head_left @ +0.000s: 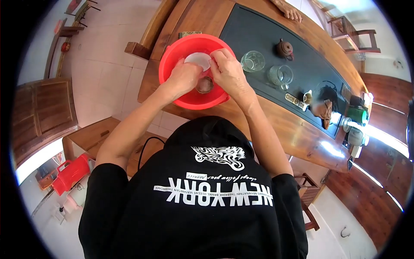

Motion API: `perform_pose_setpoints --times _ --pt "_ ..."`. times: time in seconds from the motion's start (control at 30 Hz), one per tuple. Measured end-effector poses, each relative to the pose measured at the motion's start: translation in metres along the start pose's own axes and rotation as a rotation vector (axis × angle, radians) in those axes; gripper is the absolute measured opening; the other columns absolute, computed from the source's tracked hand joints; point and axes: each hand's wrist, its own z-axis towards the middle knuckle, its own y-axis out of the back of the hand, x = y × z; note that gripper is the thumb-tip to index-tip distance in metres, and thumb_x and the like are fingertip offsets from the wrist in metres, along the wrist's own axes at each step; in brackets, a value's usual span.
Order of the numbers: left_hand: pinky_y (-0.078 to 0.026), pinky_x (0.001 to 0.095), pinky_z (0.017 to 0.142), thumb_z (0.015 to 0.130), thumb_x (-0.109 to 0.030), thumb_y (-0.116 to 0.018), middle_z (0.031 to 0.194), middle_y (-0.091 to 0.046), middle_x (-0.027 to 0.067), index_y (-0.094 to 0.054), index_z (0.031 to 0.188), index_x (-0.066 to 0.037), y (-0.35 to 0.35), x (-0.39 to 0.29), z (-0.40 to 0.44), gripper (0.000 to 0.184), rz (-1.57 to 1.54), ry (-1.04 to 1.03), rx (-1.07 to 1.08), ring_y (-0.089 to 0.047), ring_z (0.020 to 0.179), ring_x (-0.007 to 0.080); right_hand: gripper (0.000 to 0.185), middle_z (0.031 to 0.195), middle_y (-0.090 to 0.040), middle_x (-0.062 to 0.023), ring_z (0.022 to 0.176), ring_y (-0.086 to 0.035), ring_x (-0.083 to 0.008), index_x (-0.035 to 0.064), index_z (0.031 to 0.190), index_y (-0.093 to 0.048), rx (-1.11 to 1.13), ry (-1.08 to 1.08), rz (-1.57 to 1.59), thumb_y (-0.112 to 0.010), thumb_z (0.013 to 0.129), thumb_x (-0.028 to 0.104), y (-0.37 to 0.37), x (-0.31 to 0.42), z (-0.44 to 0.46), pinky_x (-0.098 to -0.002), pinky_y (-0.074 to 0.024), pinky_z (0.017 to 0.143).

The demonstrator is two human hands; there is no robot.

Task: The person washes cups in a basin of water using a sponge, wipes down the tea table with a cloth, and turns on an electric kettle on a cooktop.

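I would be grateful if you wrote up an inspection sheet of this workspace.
Surface: wooden table with a dark panel; glare towards the right end.
Job's things: white bowl held over a red basin; a brownish round item shows within the basin, identity unclear.
Clutter: glass cup, glass pitcher and brown teapot on the panel; more small items towards the right end.
Hands: left hand and right hand both on the white bowl.
Cables: black cord curving by the person's left side; ends not visible.
Surroundings: another person's hand at the far edge; red jug at lower left.
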Motion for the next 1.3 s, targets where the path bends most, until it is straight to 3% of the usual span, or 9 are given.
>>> perform_pose_setpoints --times 0.13,0.23,0.33,0.63,0.97,1.07,1.17,1.23,1.3 --pt "-0.036 0.0512 0.106 0.081 -0.004 -0.055 0.101 -0.066 0.0214 -0.068 0.081 -0.001 0.014 -0.014 0.005 0.013 0.191 0.022 0.171 -0.06 0.104 0.0404 0.007 0.089 -0.061 -0.0174 0.079 -0.062 -0.0387 0.0009 0.09 -0.061 -0.026 0.033 -0.01 -0.059 0.085 0.005 -0.003 -0.004 -0.002 -0.0454 -0.0527 0.068" --pt "-0.034 0.0509 0.109 0.083 -0.005 -0.052 0.106 -0.066 0.0208 -0.069 0.086 -0.001 -0.001 -0.004 0.009 0.017 0.235 0.002 0.139 -0.059 0.107 0.041 0.008 0.087 -0.061 -0.0173 0.079 -0.063 -0.0382 0.0013 0.09 -0.062 -0.017 0.016 -0.012 -0.059 0.083 0.004 -0.002 -0.004 -0.005 -0.0456 -0.0528 0.068" --pt "-0.029 0.0544 0.111 0.085 -0.011 -0.053 0.098 -0.067 0.0152 -0.073 0.086 -0.008 -0.012 0.002 0.012 0.021 0.272 -0.026 0.147 -0.064 0.1 0.0324 0.01 0.093 -0.064 -0.0159 0.081 -0.064 -0.0378 0.0018 0.093 -0.064 0.016 -0.001 -0.026 -0.06 0.084 0.005 -0.003 -0.006 -0.006 -0.0437 -0.0541 0.07" --pt "-0.023 0.0667 0.108 0.084 -0.009 -0.053 0.115 -0.064 0.0139 -0.069 0.101 -0.006 -0.036 0.021 0.019 0.023 0.337 -0.078 0.267 -0.059 0.112 0.0328 0.005 0.084 -0.06 -0.0161 0.076 -0.062 -0.037 0.0015 0.083 -0.058 -0.019 0.028 -0.01 -0.06 0.083 0.006 -0.003 -0.005 -0.007 -0.0442 -0.0529 0.066" --pt "-0.022 0.0669 0.109 0.082 -0.011 -0.058 0.124 -0.061 0.0148 -0.067 0.113 -0.005 -0.043 0.023 0.019 0.033 0.475 -0.105 0.288 -0.055 0.119 0.0344 0.004 0.08 -0.059 -0.0138 0.072 -0.062 -0.0344 0.0016 0.079 -0.058 -0.044 0.065 -0.061 -0.06 0.079 0.005 -0.007 -0.006 -0.009 -0.0424 -0.0536 0.063" --pt "-0.022 0.066 0.11 0.08 -0.01 -0.06 0.127 -0.059 0.0148 -0.066 0.114 -0.005 -0.053 0.034 0.018 0.035 0.471 -0.098 0.162 -0.052 0.123 0.0335 0.005 0.08 -0.059 -0.0133 0.072 -0.062 -0.0335 0.0018 0.078 -0.058 -0.029 0.064 -0.083 -0.059 0.08 0.007 -0.005 -0.006 -0.009 -0.0418 -0.0539 0.063" --pt "-0.021 0.0645 0.11 0.08 -0.009 -0.059 0.129 -0.058 0.0147 -0.066 0.116 -0.006 -0.042 0.027 0.02 0.037 0.387 -0.086 0.195 -0.047 0.129 0.032 0.007 0.08 -0.059 -0.0132 0.072 -0.062 -0.0328 0.002 0.077 -0.059 -0.015 0.053 -0.09 -0.059 0.081 0.008 -0.003 -0.004 -0.01 -0.0409 -0.054 0.063" --pt "-0.022 0.063 0.111 0.081 -0.009 -0.058 0.13 -0.057 0.0133 -0.065 0.118 -0.009 -0.034 0.017 0.024 0.038 0.444 0.02 0.38 -0.044 0.131 0.031 0.007 0.08 -0.059 -0.0132 0.072 -0.063 -0.0325 0.0022 0.077 -0.059 -0.011 0.047 -0.086 -0.059 0.081 0.008 -0.002 -0.002 -0.009 -0.0405 -0.054 0.063" --pt "-0.022 0.0625 0.111 0.081 -0.009 -0.059 0.129 -0.059 0.0127 -0.065 0.119 -0.011 -0.045 0.03 0.022 0.039 0.454 -0.03 0.312 -0.045 0.13 0.0308 0.008 0.083 -0.061 -0.016 0.079 -0.065 -0.0328 0.0019 0.08 -0.062 0.065 0.009 -0.104 -0.06 0.078 0.009 0.0 0.0 -0.009 -0.0409 -0.054 0.072"
